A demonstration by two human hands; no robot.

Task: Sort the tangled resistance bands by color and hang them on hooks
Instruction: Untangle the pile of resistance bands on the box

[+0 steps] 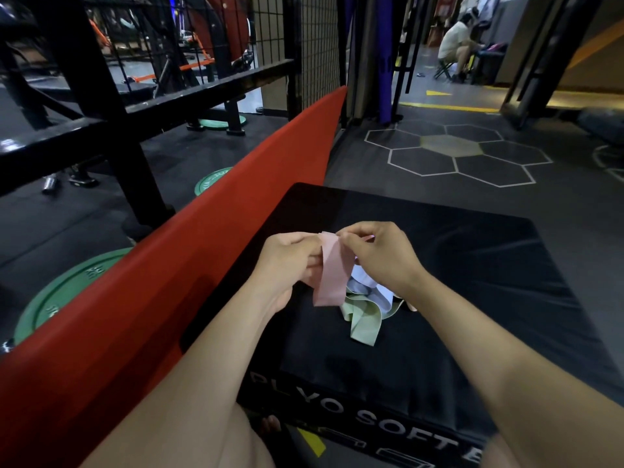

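Gym floor, dark rubber matting with hexagon markings; a black metal rack and green weight plates lie left of the working hold. Beneath it sits a black padded plyo box, smooth vinyl, with a broad red band stretched past on the left. Left hand and right hand both pinch the top edge of a pink band, flat, matte, ribbon-like. Directly below hang a pale blue band and a light green band, knotted together. Judged step: separating pink from the tangle. Next move calls for drawing it free without tightening the knot. No hooks are identifiable.
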